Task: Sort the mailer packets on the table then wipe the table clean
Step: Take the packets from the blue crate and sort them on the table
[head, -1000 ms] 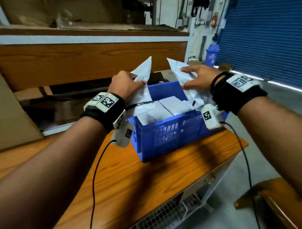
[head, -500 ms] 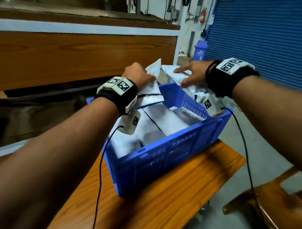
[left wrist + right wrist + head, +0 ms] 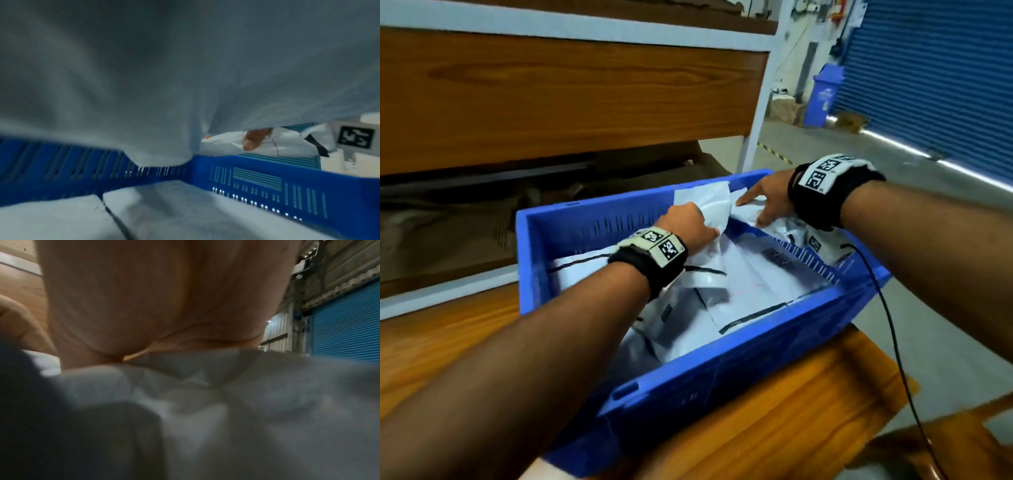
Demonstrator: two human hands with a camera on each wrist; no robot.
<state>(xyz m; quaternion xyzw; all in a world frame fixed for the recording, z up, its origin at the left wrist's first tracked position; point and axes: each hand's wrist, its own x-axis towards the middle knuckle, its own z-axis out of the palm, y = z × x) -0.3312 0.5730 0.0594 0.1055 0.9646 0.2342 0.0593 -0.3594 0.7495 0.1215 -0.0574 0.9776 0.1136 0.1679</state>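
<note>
Two hands (image 3: 690, 224) (image 3: 768, 200) on crinkled glossy mailer packets (image 3: 748, 274), slotted plastic crate (image 3: 722, 377).

Wood-panelled shelving (image 3: 571, 92) behind, grey concrete floor (image 3: 893, 178), blue roller shutter (image 3: 935, 61) and bin (image 3: 825, 96) right

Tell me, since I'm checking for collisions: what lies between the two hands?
Only the raised white mailer packet, gripped by the left hand; the right hand rests on another. Head view.

Blue bin (image 3: 824, 96) beside blue roller shutter (image 3: 935, 68) (far right).
</note>
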